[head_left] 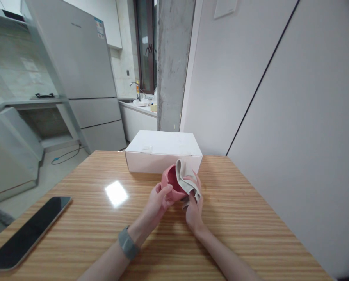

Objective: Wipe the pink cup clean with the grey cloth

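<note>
I have both hands near the middle of my view, working on a pink vessel (166,177), round like a cup or bowl, held up over the wooden table (250,226). It is tilted, its mouth turned toward me so that I can see a darker pink interior. My left hand (160,198) grips its near left side, thumb at the rim and the other fingers lower down. My right hand (194,212) clutches a light grey cloth (182,175) that laps over the vessel's right rim; I cannot tell whether any of its fingers touch the vessel directly. A grey wristband (128,242) circles the left wrist.

Just behind the hands I see a closed white box (164,162) on the table. Off at the left edge lies a dark-screened phone or tablet (28,234), well apart from the work. Beyond the table I make out a tall refrigerator (77,58) and a curved faucet (138,90) at a sink.
</note>
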Demonstrator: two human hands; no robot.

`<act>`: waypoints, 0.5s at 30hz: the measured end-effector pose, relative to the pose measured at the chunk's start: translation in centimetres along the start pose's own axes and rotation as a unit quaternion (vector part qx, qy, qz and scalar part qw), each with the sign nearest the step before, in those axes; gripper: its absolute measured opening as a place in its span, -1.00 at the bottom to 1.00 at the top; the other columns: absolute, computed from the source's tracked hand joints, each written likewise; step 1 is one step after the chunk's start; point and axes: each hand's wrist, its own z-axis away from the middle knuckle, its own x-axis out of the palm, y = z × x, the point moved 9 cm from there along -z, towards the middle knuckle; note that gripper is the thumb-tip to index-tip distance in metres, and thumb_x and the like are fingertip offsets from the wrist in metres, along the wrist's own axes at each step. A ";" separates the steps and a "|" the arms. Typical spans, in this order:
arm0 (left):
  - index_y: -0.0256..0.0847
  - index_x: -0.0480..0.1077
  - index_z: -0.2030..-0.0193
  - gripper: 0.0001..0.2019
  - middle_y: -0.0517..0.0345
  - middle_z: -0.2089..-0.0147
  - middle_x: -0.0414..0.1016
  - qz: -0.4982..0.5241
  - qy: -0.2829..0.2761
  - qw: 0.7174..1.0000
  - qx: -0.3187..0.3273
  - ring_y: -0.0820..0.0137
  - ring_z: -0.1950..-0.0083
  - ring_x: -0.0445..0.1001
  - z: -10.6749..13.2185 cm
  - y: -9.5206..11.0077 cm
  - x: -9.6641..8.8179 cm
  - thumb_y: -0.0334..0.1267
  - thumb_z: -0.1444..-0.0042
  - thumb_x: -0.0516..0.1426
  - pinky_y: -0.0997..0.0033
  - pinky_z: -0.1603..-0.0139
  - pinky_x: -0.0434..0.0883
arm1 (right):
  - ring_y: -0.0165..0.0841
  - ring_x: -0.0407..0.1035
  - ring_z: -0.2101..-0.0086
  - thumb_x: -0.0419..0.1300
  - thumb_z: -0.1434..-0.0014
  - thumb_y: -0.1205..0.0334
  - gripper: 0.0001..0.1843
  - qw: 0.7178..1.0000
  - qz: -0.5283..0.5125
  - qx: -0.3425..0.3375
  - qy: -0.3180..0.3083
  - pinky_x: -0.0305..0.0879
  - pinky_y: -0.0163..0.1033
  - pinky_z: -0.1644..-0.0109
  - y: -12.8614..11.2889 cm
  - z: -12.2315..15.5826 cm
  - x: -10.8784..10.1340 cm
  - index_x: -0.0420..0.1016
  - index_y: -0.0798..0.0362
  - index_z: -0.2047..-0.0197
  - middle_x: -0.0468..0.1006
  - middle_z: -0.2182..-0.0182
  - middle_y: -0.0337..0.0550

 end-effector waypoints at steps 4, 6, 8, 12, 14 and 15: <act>-0.25 0.26 0.11 -0.51 -0.07 0.06 0.49 -0.055 0.001 0.998 0.022 0.18 0.00 0.48 0.6 0.1 0.8 -0.32 0.19 0.35 0.16 -0.08 0.37 | -0.22 0.38 0.08 0.12 -0.11 0.06 -0.72 0.998 0.017 -0.037 0.053 0.23 -0.12 -0.06 -0.7 0.9 -0.8 0.51 -0.02 0.17 0.56 0.24 -0.15; -0.21 0.19 -0.05 -0.22 -0.07 -0.02 0.45 -0.123 0.014 0.991 0.049 0.12 -0.07 0.43 0.6 0.8 0.7 -0.41 0.38 0.41 0.13 -0.12 0.33 | -0.24 0.40 0.11 0.13 -0.10 0.06 -0.73 0.997 -0.005 -0.006 0.075 0.23 -0.14 -0.07 -0.2 0.4 -1.5 0.51 -0.01 0.18 0.57 0.25 -0.18; -0.14 0.06 -0.20 0.05 -0.08 -0.15 0.34 -0.177 0.010 0.980 0.091 0.08 -0.17 0.33 0.7 1.9 0.9 -0.47 0.51 0.43 0.09 -0.20 0.25 | -0.28 0.41 0.12 0.14 -0.10 0.06 -0.73 0.995 -0.034 0.029 0.085 0.23 -0.16 -0.08 0.5 -0.4 -1.9 0.50 -0.01 0.18 0.57 0.22 -0.21; -0.13 0.18 -0.20 0.09 -0.07 -0.35 0.03 -0.289 -0.007 0.937 0.193 0.01 -0.36 0.00 1.5 5.3 1.9 -0.46 0.63 0.45 0.07 -0.36 -0.07 | -0.31 0.45 0.17 0.15 -0.10 0.05 -0.72 0.986 -0.111 0.083 0.090 0.32 -0.17 0.03 1.2 -1.4 -1.7 0.45 -0.04 0.14 0.58 0.21 -0.27; -0.14 0.27 -0.16 0.02 -0.05 -0.34 0.04 -0.319 -0.033 0.921 0.221 -0.01 -0.37 -0.05 2.2 6.5 2.7 -0.44 0.63 0.45 0.09 -0.37 -0.12 | -0.29 0.47 0.19 0.17 -0.07 0.01 -0.71 0.978 -0.149 0.109 0.098 0.37 -0.17 0.09 1.4 -1.6 -1.5 0.45 -0.04 0.16 0.60 0.24 -0.27; -0.13 0.28 -0.16 0.01 -0.04 -0.31 0.09 -0.321 -0.050 0.920 0.221 -0.01 -0.36 -0.01 2.4 6.7 3.1 -0.44 0.61 0.45 0.10 -0.37 -0.10 | -0.27 0.48 0.21 0.17 -0.07 -0.01 -0.70 0.974 -0.160 0.127 0.098 0.38 -0.16 0.11 1.5 -1.6 -1.4 0.46 -0.04 0.19 0.61 0.26 -0.26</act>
